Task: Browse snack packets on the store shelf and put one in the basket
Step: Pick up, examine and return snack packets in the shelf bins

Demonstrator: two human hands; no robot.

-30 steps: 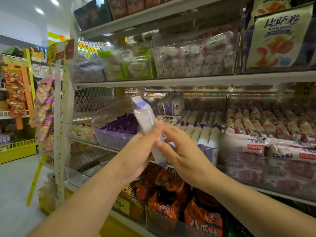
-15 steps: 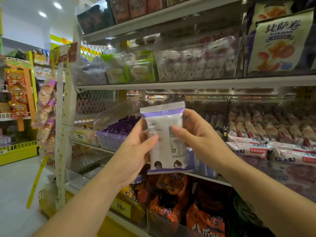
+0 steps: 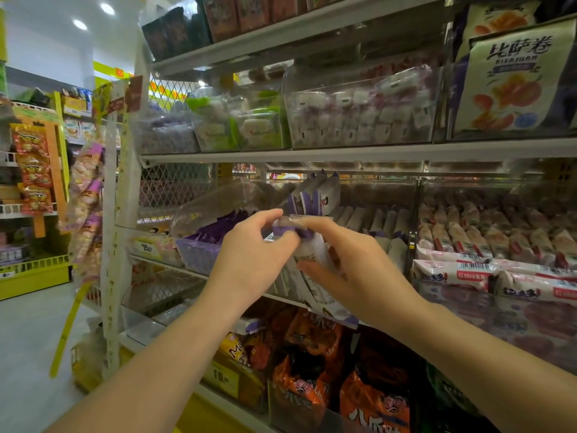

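**Two-handed inspection of a snack packet (image 3: 313, 256).** The left hand (image 3: 249, 260) pinches the packet's purple top edge between thumb and fingertips. The right hand (image 3: 356, 273) grasps the same edge from the other side, thumb against the white body. Judged purpose: the packet is tilted, seal uppermost, to be read or compared before a choice is made. Motion blur leaves its print illegible. The packet hangs just right of the clear bin (image 3: 199, 254) of purple packets, in front of a row of similar white-and-purple packets (image 3: 368, 220). Above and far right of the bin, a large bag (image 3: 512, 82) reads "比萨卷 BISAJUAN". Below the bin, a yellow price tag (image 3: 223, 375) shows "15", and orange bags (image 3: 374, 401) carry large white characters, partly cut off. No basket is in view
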